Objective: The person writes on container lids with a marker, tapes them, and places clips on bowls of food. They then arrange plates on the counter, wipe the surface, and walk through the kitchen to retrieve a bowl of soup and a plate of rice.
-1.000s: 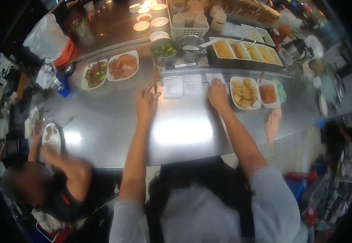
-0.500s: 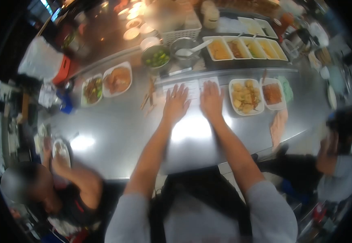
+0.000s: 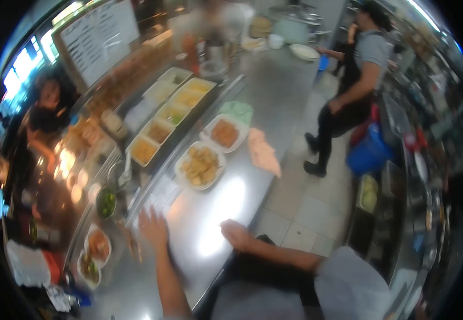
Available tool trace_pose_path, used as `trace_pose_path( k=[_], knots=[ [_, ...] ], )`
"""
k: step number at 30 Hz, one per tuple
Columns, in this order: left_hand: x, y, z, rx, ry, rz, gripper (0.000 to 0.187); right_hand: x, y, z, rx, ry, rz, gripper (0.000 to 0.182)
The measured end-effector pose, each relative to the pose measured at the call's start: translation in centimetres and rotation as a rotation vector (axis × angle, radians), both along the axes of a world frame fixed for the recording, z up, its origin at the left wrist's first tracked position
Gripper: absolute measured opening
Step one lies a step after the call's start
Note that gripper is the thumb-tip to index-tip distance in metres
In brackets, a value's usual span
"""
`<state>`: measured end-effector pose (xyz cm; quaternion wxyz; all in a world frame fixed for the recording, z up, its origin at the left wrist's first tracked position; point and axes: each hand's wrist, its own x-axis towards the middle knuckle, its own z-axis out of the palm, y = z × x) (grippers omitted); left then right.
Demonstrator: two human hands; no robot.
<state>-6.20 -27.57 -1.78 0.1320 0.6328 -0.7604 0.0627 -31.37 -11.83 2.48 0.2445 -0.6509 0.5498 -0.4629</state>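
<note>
My left hand (image 3: 154, 226) lies on the steel counter (image 3: 188, 266) with its fingers spread, holding nothing. White paper slips (image 3: 163, 193) lie just beyond its fingertips. Near the counter's front edge, my right hand (image 3: 235, 234) has curled fingers; what they hold, if anything, is too small to make out. Farther along the counter are a white dish of golden pieces (image 3: 199, 166) and a dish of reddish-brown food (image 3: 224, 133). Beside them lie a pink cloth (image 3: 263, 152) and a green cloth (image 3: 236, 112).
White food tubs (image 3: 159, 132) line the back ledge, near a bowl of green pieces (image 3: 105, 202). Two filled dishes (image 3: 98, 245) sit at lower left. A person in a dark apron (image 3: 356, 80) stands in the aisle by a blue bin (image 3: 370, 152). Another person (image 3: 47, 112) is across the counter.
The view has swung to the right along the counter. My right hand has left the paper, drawn back to the counter's front edge and curled. My left hand stays flat.
</note>
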Motion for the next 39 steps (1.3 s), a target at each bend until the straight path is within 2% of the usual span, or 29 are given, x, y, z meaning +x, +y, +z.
trace_pose_path(
  k=[2,4,8,10,13,14,15,16,17,18,20,21,22,24,25,26,27,28,29,30,32,33,34,36,37,38,39],
  knots=[
    [0.0,0.2,-0.1,0.059,-0.033,0.01,0.047,-2.9,-1.4,2.0,-0.008,-0.108,-0.198,0.024],
    [0.5,0.1,0.4,0.117,-0.009,-0.012,0.049,-5.4,-1.4,1.9,0.159,-0.288,-0.344,0.025],
    [1.4,0.4,1.9,0.205,0.073,-0.06,0.054,-8.7,2.8,-2.1,0.062,-0.359,-0.508,0.025],
    [1.2,0.4,1.7,0.2,0.034,-0.065,0.053,-9.6,7.0,-4.3,0.19,-0.19,-0.577,0.028],
    [0.2,0.6,3.0,0.226,0.022,-0.07,0.053,-11.1,14.6,-12.2,0.531,0.022,-0.572,0.028],
    [0.3,0.7,3.1,0.273,0.033,-0.026,0.053,-12.4,18.6,-15.7,0.699,0.276,-0.365,0.027],
    [0.8,0.6,2.2,0.271,0.03,-0.038,0.053,-13.5,22.0,-20.4,0.982,0.462,-0.179,0.027],
    [1.4,0.4,1.1,0.088,-0.025,-0.083,0.048,-14.0,25.0,-21.0,1.329,0.49,-0.03,0.03],
    [1.7,0.1,0.3,-0.097,-0.076,-0.125,0.043,-13.9,28.4,-22.9,1.434,0.435,0.069,0.03],
    [1.5,0.0,0.5,-0.106,-0.07,-0.132,0.043,-12.8,31.6,-24.5,1.465,0.294,0.114,0.029],
    [0.8,1.7,2.4,-0.352,-0.234,-0.153,0.067,-10.9,35.2,-25.3,1.489,-0.007,0.121,0.029],
    [-1.7,4.5,7.3,-0.509,-0.436,-0.196,0.053,-10.4,36.1,-25.3,1.489,-0.1,0.094,0.028],
    [-3.1,5.8,6.9,-0.517,-0.424,-0.2,0.053,-10.2,36.7,-25.3,1.482,-0.137,0.054,0.028],
    [-3.7,7.7,5.3,-0.054,0.162,-0.336,0.047,-11.1,38.5,-27.3,1.454,-0.064,-0.071,0.028],
    [-3.8,7.4,0.1,0.23,0.331,-0.329,0.049,-12.0,39.0,-28.9,1.424,0.079,-0.155,0.028],
    [-4.3,6.8,-4.3,0.51,0.499,-0.319,0.053,-13.0,39.9,-32.8,1.383,0.324,-0.239,0.028],
    [-5.2,7.0,-4.5,0.508,0.503,-0.323,0.053,-14.2,40.3,-38.6,1.326,0.576,-0.344,0.028],
    [-7.2,7.8,-3.3,0.551,0.451,-0.38,0.047,-14.4,35.9,-29.1,1.336,0.53,-0.309,0.027],
    [-9.2,9.2,-1.7,0.597,0.391,-0.434,0.042,-15.0,33.6,-33.2,1.292,0.421,-0.4,0.026],
    [-11.3,10.9,0.0,0.644,0.329,-0.486,0.037,-15.1,30.9,-27.5,1.18,0.487,-0.341,0.023],
    [-15.3,13.7,2.6,0.732,0.211,-0.598,0.028,-14.9,26.5,-22.3,0.936,-0.089,-0.631,0.026],
    [-15.7,14.3,3.0,0.776,0.147,-0.65,0.025,-15.1,24.5,-20.6,0.912,-0.141,-0.669,0.028],
    [-15.3,14.5,2.5,0.781,0.135,-0.648,0.025,-14.8,23.4,-19.4,0.891,-0.198,-0.702,0.03],
    [-15.0,14.4,1.5,0.458,0.333,-0.81,0.012,-14.7,22.8,-18.1,0.913,-0.298,-0.732,0.031],
    [-14.7,14.5,1.4,0.462,0.335,-0.802,0.012,-14.9,22.8,-17.6,0.936,-0.384,-0.762,0.032],
    [-14.8,14.6,1.7,0.49,0.429,-0.727,0.012,-15.1,23.8,-18.4,0.943,-0.367,-0.753,0.032],
    [-15.0,14.8,1.7,0.517,0.523,-0.646,0.012,-15.2,25.7,-20.0,0.962,-0.168,-0.696,0.032]
  ],
)
